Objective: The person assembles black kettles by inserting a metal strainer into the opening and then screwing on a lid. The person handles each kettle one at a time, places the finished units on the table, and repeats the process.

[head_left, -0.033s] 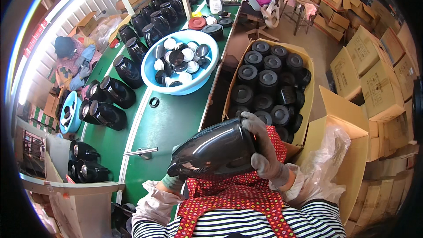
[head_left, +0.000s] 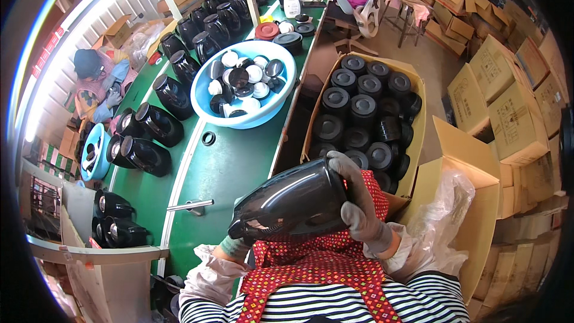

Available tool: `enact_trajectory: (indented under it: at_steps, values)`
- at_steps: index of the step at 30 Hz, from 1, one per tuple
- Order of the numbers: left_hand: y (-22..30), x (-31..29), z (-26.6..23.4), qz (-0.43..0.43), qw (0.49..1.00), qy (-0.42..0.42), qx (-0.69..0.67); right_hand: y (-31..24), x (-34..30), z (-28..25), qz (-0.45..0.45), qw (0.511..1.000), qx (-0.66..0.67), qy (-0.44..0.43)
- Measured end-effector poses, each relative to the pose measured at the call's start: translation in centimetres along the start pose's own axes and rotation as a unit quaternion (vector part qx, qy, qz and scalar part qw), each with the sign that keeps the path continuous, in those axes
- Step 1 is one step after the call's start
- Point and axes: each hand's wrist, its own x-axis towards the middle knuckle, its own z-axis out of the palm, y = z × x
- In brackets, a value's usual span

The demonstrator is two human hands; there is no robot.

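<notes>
A glossy black jug (head_left: 287,200) lies tilted across my lap, its spout end toward the left and its wide end toward the right. My right hand (head_left: 353,200), in a grey glove, grips the wide end, with fingers over the top and the thumb below. At the spout end my left hand (head_left: 235,247), also gloved, holds the jug from behind; most of its fingers are hidden by the body. On the green bench close by are a metal bar (head_left: 190,205) and a small black ring (head_left: 208,138).
A blue basin (head_left: 200,110) of black and white lids stands on the bench, with black jugs (head_left: 158,124) to its left. An open carton (head_left: 420,125) of round black parts is at right, near an open box (head_left: 472,170) with plastic film. Two other people sit farther off.
</notes>
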Motion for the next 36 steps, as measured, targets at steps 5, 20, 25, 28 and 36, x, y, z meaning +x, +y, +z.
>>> enact_trajectory:
  at_steps: [5, 20, 25, 28, 36]
  values:
    - [-6.9, -3.4, 3.0, -0.093, 0.95, 0.091, -0.283, -0.5, 1.1, -2.2, 0.255, 0.96, 0.113, -0.016]
    - [-10.3, -16.9, -17.2, -0.271, 0.631, 0.249, 0.683, 12.5, 5.2, -3.3, 0.32, 0.878, 0.193, -0.3]
    - [-11.6, -18.6, -21.1, -0.366, 0.73, 0.177, 0.549, 13.9, 5.7, -1.2, 0.371, 0.876, 0.13, -0.279]
    - [-11.2, -19.9, -18.6, -0.243, 0.798, 0.244, 0.494, 11.7, 6.2, 0.8, 0.379, 0.892, 0.041, -0.244]
    - [2.6, -0.5, -8.9, -0.199, 0.917, 0.143, 0.314, 8.0, 10.7, 0.6, -0.138, 0.926, -0.289, -0.198]
